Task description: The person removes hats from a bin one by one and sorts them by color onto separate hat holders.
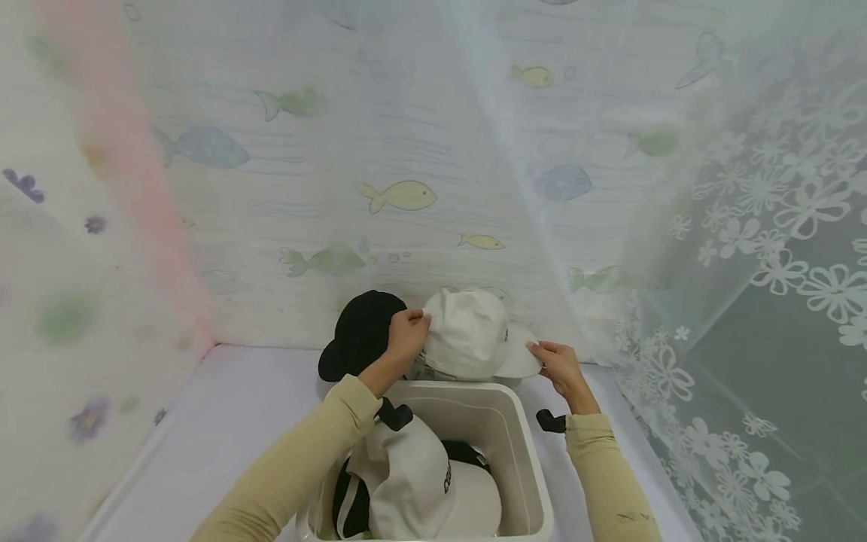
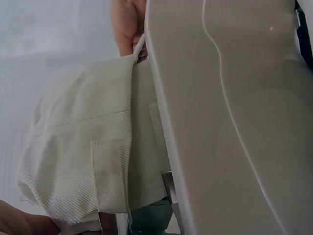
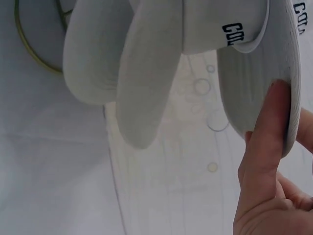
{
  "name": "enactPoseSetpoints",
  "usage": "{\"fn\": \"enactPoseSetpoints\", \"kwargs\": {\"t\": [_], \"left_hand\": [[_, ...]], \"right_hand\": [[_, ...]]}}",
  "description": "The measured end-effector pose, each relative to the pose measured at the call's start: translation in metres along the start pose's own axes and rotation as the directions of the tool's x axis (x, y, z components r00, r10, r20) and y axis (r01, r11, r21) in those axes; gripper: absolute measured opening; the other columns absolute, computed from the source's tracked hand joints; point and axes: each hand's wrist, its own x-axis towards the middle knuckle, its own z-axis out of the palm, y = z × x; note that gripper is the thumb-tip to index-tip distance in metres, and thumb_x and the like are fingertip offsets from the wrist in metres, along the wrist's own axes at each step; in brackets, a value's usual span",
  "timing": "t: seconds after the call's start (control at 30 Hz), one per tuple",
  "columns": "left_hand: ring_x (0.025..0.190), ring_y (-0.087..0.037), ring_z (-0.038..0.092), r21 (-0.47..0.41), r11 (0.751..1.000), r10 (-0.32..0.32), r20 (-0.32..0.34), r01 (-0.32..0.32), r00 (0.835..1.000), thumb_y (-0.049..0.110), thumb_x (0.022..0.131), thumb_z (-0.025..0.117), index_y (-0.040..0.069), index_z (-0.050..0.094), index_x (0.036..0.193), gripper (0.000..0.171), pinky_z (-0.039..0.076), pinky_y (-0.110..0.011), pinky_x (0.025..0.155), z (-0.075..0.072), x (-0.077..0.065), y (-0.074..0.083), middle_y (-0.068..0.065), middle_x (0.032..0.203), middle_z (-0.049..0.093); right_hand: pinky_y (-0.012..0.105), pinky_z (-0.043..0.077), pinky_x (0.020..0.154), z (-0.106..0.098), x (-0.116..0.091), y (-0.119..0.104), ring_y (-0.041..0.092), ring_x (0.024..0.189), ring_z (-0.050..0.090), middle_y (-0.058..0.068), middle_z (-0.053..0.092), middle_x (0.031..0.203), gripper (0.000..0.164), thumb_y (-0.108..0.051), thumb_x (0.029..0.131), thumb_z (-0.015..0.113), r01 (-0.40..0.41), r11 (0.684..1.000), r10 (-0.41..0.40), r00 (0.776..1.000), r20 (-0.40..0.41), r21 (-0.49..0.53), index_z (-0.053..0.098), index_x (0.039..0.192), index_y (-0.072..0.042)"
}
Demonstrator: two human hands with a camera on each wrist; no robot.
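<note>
At the left side hangs a pale curtain (image 1: 68, 316) printed with purple flowers, beside a pinkish strip. Next to it, a white surface (image 1: 237, 421) reaches back to a far backdrop (image 1: 406, 113) drawn with fish in blue, green and yellow. Left of centre, a black cap (image 1: 366, 331) sits at the far side of the surface, its brim pointing left.

Just right of it, the left hand (image 1: 409, 336) pinches the left edge of a white cap (image 1: 467, 339). This cap is held between both hands just beyond the far rim of a light storage box (image 1: 536, 474); whether its underside rests on anything cannot be told. Its back strap and metal buckle show from the left wrist.

Nearer, inside the box, lies a second white cap (image 1: 406, 470) with dark lettering, its brim to the right, and black fabric (image 1: 463, 452) shows partly behind it.

Farther right, the right hand (image 1: 561, 367) has thumb and fingers clamped on the held cap's brim. From the right wrist, other pale brims (image 3: 149, 83) show beside it. A sheer curtain (image 1: 765, 301) with white lace flowers closes the right side.
</note>
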Motion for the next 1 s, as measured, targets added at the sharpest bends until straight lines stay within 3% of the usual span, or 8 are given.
{"fn": "enactPoseSetpoints", "kwargs": {"t": [0.1,0.27,0.47,0.63,0.9,1.0], "left_hand": [[0.129,-0.039,0.055,0.038,0.999,0.025,-0.020,-0.025,0.999,0.014,0.108,0.049,-0.008,0.048,0.144,0.042,0.050,-0.049,0.103,0.002,0.001,-0.003,-0.027,0.140,0.056],[0.121,-0.038,0.059,0.096,0.994,0.065,-0.045,-0.060,0.997,0.012,0.108,0.048,-0.008,0.051,0.140,0.038,0.052,-0.049,0.099,0.008,0.003,-0.007,-0.026,0.133,0.060],[0.103,-0.035,0.059,0.156,0.988,0.025,-0.069,-0.014,0.997,0.009,0.107,0.047,-0.009,0.057,0.121,0.025,0.048,-0.044,0.088,0.014,-0.003,-0.011,-0.025,0.118,0.062],[0.120,-0.039,0.057,0.161,0.987,-0.020,-0.045,0.027,0.999,0.009,0.107,0.045,-0.008,0.053,0.137,0.035,0.048,-0.049,0.102,0.013,-0.006,-0.015,-0.025,0.132,0.059],[0.121,-0.039,0.053,0.183,0.982,-0.046,-0.018,0.048,0.999,0.009,0.108,0.041,-0.009,0.052,0.133,0.032,0.046,-0.048,0.097,0.009,-0.005,-0.015,-0.026,0.134,0.055],[0.128,-0.040,0.052,0.170,0.984,-0.054,-0.010,0.055,0.998,0.011,0.110,0.038,-0.010,0.049,0.139,0.038,0.046,-0.048,0.105,0.009,-0.005,-0.016,-0.027,0.139,0.053]], "right_hand": [[0.018,0.056,0.073,0.002,0.002,0.003,0.007,0.092,0.063,0.037,0.048,0.143,0.061,-0.019,0.103,0.062,0.000,1.000,-0.001,1.000,-0.026,-0.024,0.040,0.145,0.018],[0.017,0.056,0.068,0.004,0.005,0.011,0.005,0.083,0.064,0.030,0.061,0.131,0.055,-0.019,0.101,0.065,0.025,0.999,-0.028,0.996,-0.082,-0.035,0.049,0.139,0.018],[0.019,0.057,0.068,0.004,0.000,0.024,0.008,0.087,0.066,0.033,0.060,0.132,0.057,-0.019,0.101,0.065,0.014,0.997,-0.019,0.998,-0.062,-0.073,0.047,0.140,0.019],[0.020,0.057,0.067,0.004,-0.003,0.029,0.012,0.087,0.067,0.038,0.056,0.135,0.058,-0.019,0.100,0.066,-0.003,0.994,-0.002,0.999,-0.046,-0.111,0.047,0.139,0.020],[0.020,0.057,0.063,-0.002,-0.002,0.010,0.005,0.074,0.066,0.028,0.068,0.117,0.056,-0.018,0.097,0.070,0.014,0.991,-0.021,0.998,-0.051,-0.131,0.053,0.133,0.021],[0.020,0.057,0.063,-0.005,-0.002,0.000,0.005,0.073,0.065,0.021,0.068,0.111,0.056,-0.017,0.096,0.070,0.006,0.994,-0.013,0.998,-0.058,-0.112,0.053,0.132,0.022]]}}
